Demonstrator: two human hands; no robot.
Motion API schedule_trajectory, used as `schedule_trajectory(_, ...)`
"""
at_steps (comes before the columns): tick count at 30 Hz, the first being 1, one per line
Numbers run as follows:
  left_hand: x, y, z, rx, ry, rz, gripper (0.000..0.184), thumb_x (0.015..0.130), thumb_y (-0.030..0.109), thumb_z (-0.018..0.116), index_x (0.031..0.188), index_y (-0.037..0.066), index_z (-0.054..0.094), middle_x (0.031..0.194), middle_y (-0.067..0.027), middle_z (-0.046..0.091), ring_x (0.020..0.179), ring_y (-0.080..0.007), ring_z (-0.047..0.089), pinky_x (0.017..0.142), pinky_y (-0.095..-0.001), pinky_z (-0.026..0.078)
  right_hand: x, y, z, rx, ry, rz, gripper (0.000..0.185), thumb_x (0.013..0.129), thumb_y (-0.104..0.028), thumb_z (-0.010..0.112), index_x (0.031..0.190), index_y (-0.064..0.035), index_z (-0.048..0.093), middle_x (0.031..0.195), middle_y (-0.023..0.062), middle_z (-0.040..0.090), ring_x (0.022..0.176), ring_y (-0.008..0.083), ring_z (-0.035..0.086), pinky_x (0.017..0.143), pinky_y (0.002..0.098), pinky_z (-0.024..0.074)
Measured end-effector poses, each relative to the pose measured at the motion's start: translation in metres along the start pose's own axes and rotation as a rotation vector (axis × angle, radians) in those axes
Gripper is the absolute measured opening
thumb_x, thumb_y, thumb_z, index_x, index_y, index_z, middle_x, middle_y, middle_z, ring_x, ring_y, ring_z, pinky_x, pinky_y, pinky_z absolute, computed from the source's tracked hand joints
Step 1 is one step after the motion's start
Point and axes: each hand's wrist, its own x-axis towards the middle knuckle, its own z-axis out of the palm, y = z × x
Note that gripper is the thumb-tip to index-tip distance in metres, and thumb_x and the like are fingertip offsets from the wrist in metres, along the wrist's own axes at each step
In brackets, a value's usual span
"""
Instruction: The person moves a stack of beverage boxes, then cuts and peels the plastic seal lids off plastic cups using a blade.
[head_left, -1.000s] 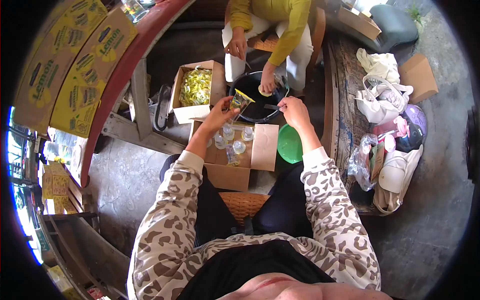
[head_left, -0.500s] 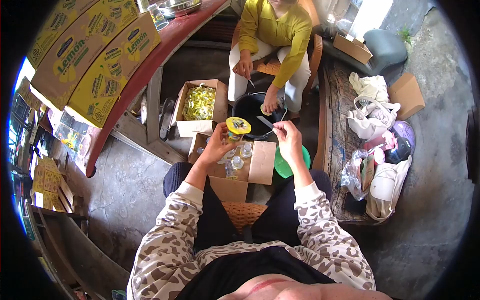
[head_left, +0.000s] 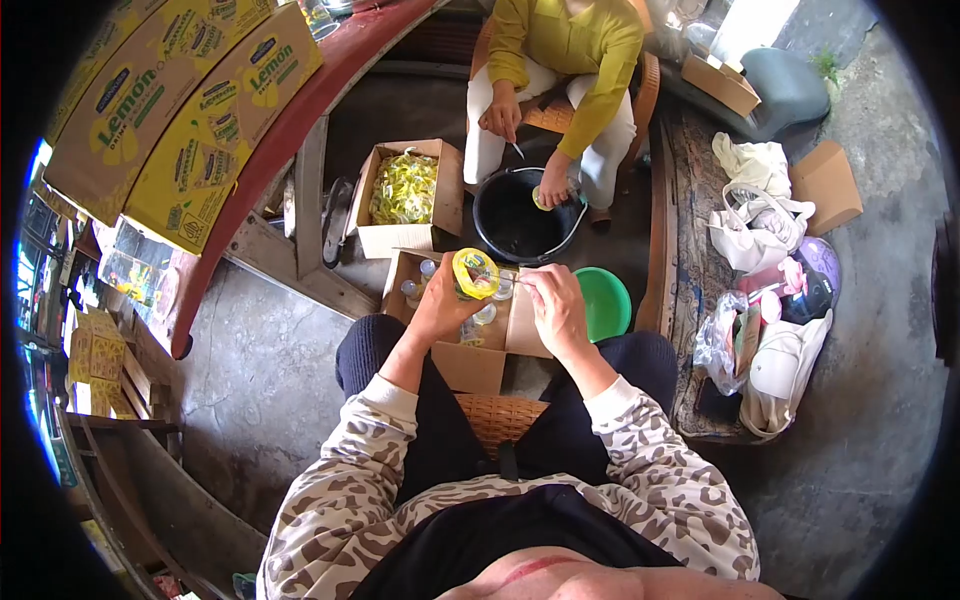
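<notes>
My left hand (head_left: 440,305) is wrapped round a plastic cup (head_left: 476,274) with a yellow printed lid, its top tilted toward me. A thin blade is pinched in my right hand (head_left: 554,305), its tip at the lid's right edge. Below both hands stands an open cardboard box (head_left: 468,368) with several clear cups in it. Beyond it is a black bucket (head_left: 528,252), where a person in a yellow top (head_left: 610,50) holds a cup in one hand and a blade in the other.
A box of yellow wrappers (head_left: 450,190) stands beyond my left hand. A green basin (head_left: 603,303) lies right of my right hand. Lemon cartons (head_left: 215,140) sit on a red-edged table (head_left: 270,170) at left. Bags and a helmet (head_left: 822,280) lie on a bench at right.
The cup in my left hand has turned from side-on to show its lid. My right hand has brought the blade leftward to the lid's edge. The camera view has shifted.
</notes>
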Motion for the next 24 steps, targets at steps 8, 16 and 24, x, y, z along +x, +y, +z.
schedule_trajectory(8, 0.003, -0.001, 0.003, 0.322, 0.034, 0.045, 0.065, 0.070, 0.023, 0.083, 0.121, 0.001, 0.050, 0.106, -0.0201, 0.065, 0.100, -0.0367, 0.064, 0.084, -0.0424, 0.052, -0.007, 0.005, 0.006, -0.127, -0.016, -0.145, 0.022, 0.073, 0.000, 0.065, 0.094, -0.0080, 0.066, 0.084, 0.0041, 0.056, 0.080, 0.0221, 0.057, 0.069, 0.0360, 0.0459)
schedule_trajectory(16, 0.005, -0.012, -0.001, 0.223, -0.048, -0.065, 0.059, 0.067, 0.024, 0.077, 0.117, 0.002, 0.054, 0.102, -0.0187, 0.067, 0.099, -0.0368, 0.064, 0.086, -0.0422, 0.050, -0.011, 0.006, 0.008, -0.229, -0.051, -0.202, 0.020, 0.074, -0.004, 0.066, 0.093, -0.0082, 0.066, 0.083, 0.0033, 0.054, 0.078, 0.0208, 0.056, 0.067, 0.0348, 0.0446)
schedule_trajectory(24, 0.006, -0.012, -0.005, 0.126, -0.155, -0.125, 0.059, 0.067, 0.026, 0.075, 0.118, 0.003, 0.056, 0.105, -0.0180, 0.068, 0.100, -0.0330, 0.065, 0.088, -0.0388, 0.049, -0.012, 0.002, 0.008, -0.252, -0.047, -0.191, 0.016, 0.075, -0.006, 0.065, 0.091, -0.0076, 0.065, 0.082, 0.0042, 0.053, 0.077, 0.0213, 0.055, 0.065, 0.0350, 0.0434)
